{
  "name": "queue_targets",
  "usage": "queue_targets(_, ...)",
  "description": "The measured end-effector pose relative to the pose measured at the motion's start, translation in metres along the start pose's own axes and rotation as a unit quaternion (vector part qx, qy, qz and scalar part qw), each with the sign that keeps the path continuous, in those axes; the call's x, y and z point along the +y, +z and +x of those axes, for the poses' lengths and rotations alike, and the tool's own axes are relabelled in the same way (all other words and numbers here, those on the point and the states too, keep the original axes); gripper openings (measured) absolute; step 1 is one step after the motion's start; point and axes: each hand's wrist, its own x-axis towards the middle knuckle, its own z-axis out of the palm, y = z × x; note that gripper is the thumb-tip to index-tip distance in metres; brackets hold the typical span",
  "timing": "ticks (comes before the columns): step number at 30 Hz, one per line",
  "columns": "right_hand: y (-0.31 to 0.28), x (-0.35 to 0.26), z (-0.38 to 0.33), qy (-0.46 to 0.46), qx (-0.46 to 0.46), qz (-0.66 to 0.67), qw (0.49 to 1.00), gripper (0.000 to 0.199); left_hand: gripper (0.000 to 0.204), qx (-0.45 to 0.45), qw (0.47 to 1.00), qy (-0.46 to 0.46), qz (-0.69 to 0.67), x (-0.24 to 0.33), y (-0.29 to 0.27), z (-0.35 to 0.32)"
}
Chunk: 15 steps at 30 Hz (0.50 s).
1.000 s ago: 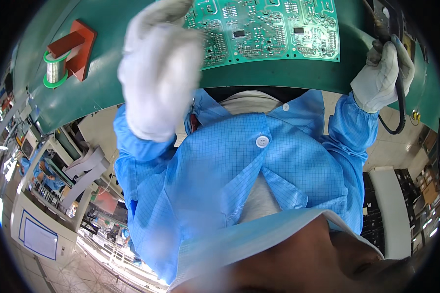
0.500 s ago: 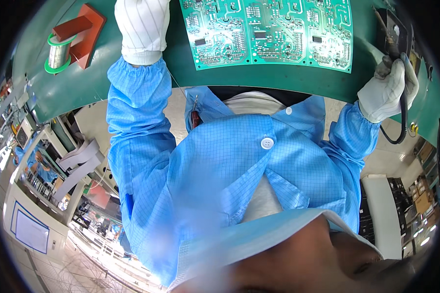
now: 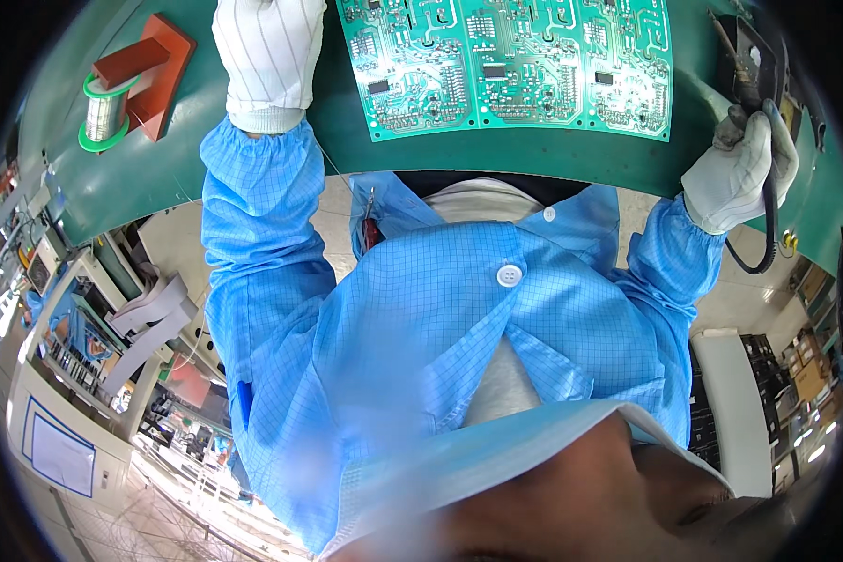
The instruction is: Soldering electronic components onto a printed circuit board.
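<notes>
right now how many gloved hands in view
2: the left hand, left of the green circuit board, partly cut off by the top edge; the right hand, gripping a dark tool handle. Any farther off are too small to tell.

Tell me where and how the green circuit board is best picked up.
Probably by its left and right edges, coming in from both sides: the green circuit board lies flat, tabletop shows beside both edges, and small components crowd its upper face, so an edge grip should spare them.
</notes>
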Motion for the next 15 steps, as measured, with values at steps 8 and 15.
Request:
queue_targets(8, -0.003, 0.005, 0.0, 0.023, -0.002, 0.005, 1.0, 0.025, 0.026, -0.061, 0.989, -0.112, -0.073, -0.003, -0.003, -0.005)
queue_targets(15, -0.004, 0.007, 0.001, -0.01, -0.009, -0.024, 1.0, 0.025, 0.028, -0.125, 0.982, -0.122, -0.068, -0.002, -0.005, -0.003)
